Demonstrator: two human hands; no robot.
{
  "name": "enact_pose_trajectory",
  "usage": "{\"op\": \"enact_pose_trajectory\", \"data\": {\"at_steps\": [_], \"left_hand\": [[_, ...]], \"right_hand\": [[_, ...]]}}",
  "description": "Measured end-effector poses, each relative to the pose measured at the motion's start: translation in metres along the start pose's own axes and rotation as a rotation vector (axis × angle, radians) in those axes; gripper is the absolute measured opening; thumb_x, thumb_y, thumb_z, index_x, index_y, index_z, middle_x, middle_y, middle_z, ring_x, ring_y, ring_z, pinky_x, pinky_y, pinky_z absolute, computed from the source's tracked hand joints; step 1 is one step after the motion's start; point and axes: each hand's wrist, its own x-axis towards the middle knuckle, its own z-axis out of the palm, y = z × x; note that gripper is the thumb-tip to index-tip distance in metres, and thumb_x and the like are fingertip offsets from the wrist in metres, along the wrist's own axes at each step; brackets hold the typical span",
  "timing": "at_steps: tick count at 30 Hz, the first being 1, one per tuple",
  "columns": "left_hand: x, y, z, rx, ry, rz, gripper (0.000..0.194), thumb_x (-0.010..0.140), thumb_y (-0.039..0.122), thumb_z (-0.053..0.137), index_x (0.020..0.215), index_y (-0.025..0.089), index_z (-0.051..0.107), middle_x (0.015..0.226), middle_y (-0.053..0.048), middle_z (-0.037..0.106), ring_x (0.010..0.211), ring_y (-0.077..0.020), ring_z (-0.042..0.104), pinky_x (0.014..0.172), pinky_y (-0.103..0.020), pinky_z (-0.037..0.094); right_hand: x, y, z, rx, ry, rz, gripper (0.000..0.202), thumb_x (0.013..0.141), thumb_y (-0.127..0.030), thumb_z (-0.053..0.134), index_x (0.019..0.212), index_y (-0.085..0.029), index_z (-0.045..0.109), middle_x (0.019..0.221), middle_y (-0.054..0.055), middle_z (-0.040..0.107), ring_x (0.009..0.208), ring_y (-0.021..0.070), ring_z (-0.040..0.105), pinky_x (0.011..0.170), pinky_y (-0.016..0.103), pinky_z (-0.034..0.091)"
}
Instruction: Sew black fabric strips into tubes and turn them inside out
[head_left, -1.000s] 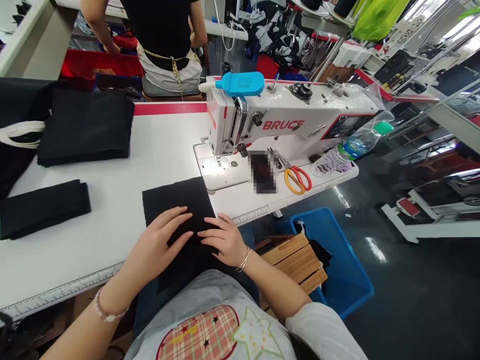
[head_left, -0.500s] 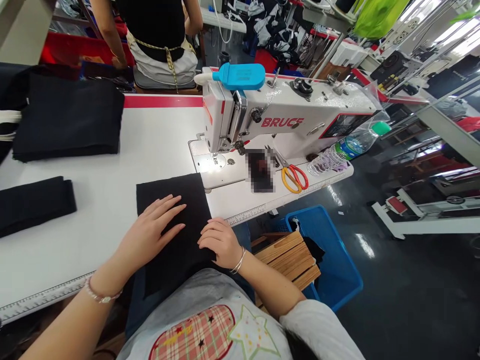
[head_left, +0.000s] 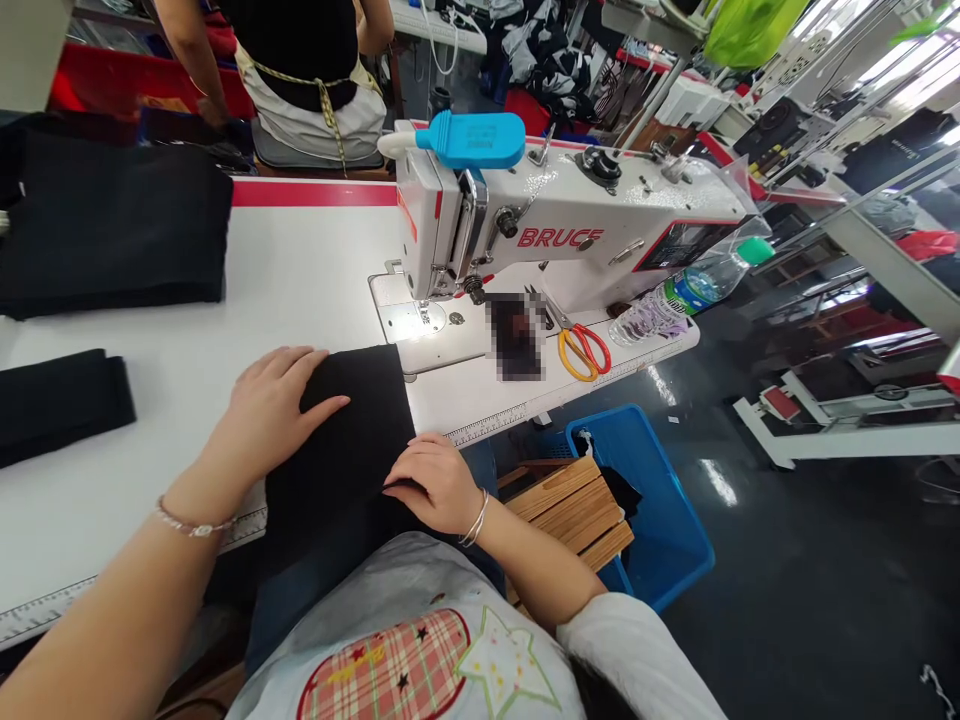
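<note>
A black piece of fabric [head_left: 352, 420] lies over the front edge of the white table and hangs toward my lap. My left hand [head_left: 270, 410] rests on its left edge, fingers stretched forward and thumb out to the side over the cloth. At the right edge, my right hand [head_left: 431, 482] pinches a raised fold of the fabric between thumb and fingers. Just beyond the cloth stands a white sewing machine [head_left: 555, 230], its needle area above a metal plate [head_left: 420, 322].
Folded black fabric [head_left: 112, 220] is stacked at the left, with a smaller folded piece [head_left: 64, 400] nearer. Scissors [head_left: 581, 350] and a plastic bottle [head_left: 682, 295] lie right. A blue basket [head_left: 667, 520] stands beside a wooden stool [head_left: 574, 510]. Another person [head_left: 300, 60] sits beyond the table.
My left hand has slid left from the middle of the fabric to its left edge. My right hand now lifts a fold at the right edge.
</note>
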Motion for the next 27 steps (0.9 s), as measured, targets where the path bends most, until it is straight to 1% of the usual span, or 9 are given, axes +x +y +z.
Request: {"op": "enact_pose_trajectory", "data": {"at_steps": [5, 8, 12, 15, 17, 19, 21, 23, 27], "left_hand": [[0.003, -0.005, -0.003, 0.015, -0.086, -0.131, 0.063, 0.082, 0.057, 0.054, 0.131, 0.017, 0.053, 0.111, -0.014, 0.062, 0.109, -0.0336, 0.055, 0.098, -0.048, 0.042], [-0.001, -0.005, -0.003, -0.096, -0.092, -0.111, 0.052, 0.082, 0.059, 0.052, 0.111, 0.018, 0.062, 0.096, -0.009, 0.065, 0.089, -0.0262, 0.059, 0.084, -0.038, 0.046], [-0.012, 0.007, -0.008, -0.306, -0.095, -0.081, 0.041, 0.082, 0.06, 0.052, 0.089, 0.022, 0.066, 0.083, -0.002, 0.068, 0.07, -0.0181, 0.057, 0.067, -0.029, 0.043], [-0.021, 0.022, -0.015, -0.425, -0.215, -0.12, 0.039, 0.081, 0.059, 0.054, 0.087, 0.023, 0.067, 0.068, 0.001, 0.067, 0.058, -0.0152, 0.054, 0.058, -0.026, 0.041], [-0.025, 0.031, -0.021, -0.508, -0.306, -0.138, 0.036, 0.081, 0.055, 0.055, 0.086, 0.022, 0.068, 0.066, 0.002, 0.067, 0.058, -0.0152, 0.055, 0.055, -0.025, 0.041], [-0.028, 0.039, -0.026, -0.579, -0.353, -0.159, 0.032, 0.081, 0.05, 0.056, 0.086, 0.021, 0.068, 0.067, 0.002, 0.068, 0.06, -0.0155, 0.056, 0.054, -0.024, 0.042], [-0.028, 0.044, -0.031, -0.645, -0.376, -0.205, 0.031, 0.078, 0.047, 0.058, 0.086, 0.02, 0.069, 0.066, 0.002, 0.067, 0.061, -0.0158, 0.057, 0.054, -0.023, 0.043], [-0.028, 0.049, -0.037, -0.731, -0.379, -0.265, 0.034, 0.073, 0.05, 0.063, 0.087, 0.019, 0.07, 0.066, 0.001, 0.067, 0.062, -0.0171, 0.058, 0.053, -0.024, 0.045], [-0.031, 0.049, -0.042, -0.922, -0.227, -0.329, 0.049, 0.065, 0.059, 0.072, 0.096, 0.021, 0.068, 0.08, -0.004, 0.071, 0.071, -0.0202, 0.064, 0.06, -0.027, 0.05]], "right_hand": [[0.001, 0.001, 0.0, -0.01, -0.051, 0.135, 0.018, 0.093, -0.035, 0.06, 0.085, -0.019, 0.065, 0.076, 0.003, 0.072, 0.074, 0.0143, 0.066, 0.088, 0.032, 0.05], [0.004, 0.002, 0.0, -0.002, -0.045, 0.177, 0.015, 0.092, -0.032, 0.062, 0.088, -0.019, 0.066, 0.079, 0.004, 0.072, 0.077, 0.0155, 0.067, 0.084, 0.032, 0.052], [0.015, 0.003, -0.004, 0.027, 0.058, 0.203, 0.011, 0.088, -0.03, 0.067, 0.086, -0.018, 0.067, 0.118, 0.012, 0.067, 0.114, 0.0209, 0.061, 0.097, 0.037, 0.05], [0.025, 0.007, -0.007, 0.016, 0.097, 0.261, 0.014, 0.084, -0.032, 0.071, 0.083, -0.018, 0.07, 0.149, 0.014, 0.042, 0.139, 0.027, 0.041, 0.106, 0.044, 0.044], [0.032, 0.012, -0.008, 0.081, 0.083, 0.29, 0.015, 0.084, -0.033, 0.071, 0.084, -0.018, 0.07, 0.153, 0.013, 0.037, 0.139, 0.0267, 0.04, 0.107, 0.044, 0.044], [0.037, 0.017, -0.008, 0.198, 0.061, 0.31, 0.016, 0.085, -0.034, 0.07, 0.084, -0.018, 0.071, 0.139, 0.013, 0.054, 0.126, 0.0238, 0.054, 0.103, 0.04, 0.047], [0.04, 0.022, -0.008, 0.304, 0.043, 0.356, 0.019, 0.084, -0.038, 0.071, 0.082, -0.019, 0.072, 0.108, 0.009, 0.07, 0.102, 0.0201, 0.066, 0.092, 0.034, 0.053], [0.042, 0.024, -0.007, 0.382, 0.066, 0.426, 0.021, 0.081, -0.04, 0.073, 0.079, -0.019, 0.072, 0.086, 0.004, 0.071, 0.083, 0.0177, 0.068, 0.08, 0.03, 0.054], [0.043, 0.022, -0.008, 0.487, 0.221, 0.558, 0.021, 0.077, -0.04, 0.074, 0.075, -0.019, 0.07, 0.072, 0.0, 0.067, 0.072, 0.0158, 0.063, 0.071, 0.028, 0.051]]}}
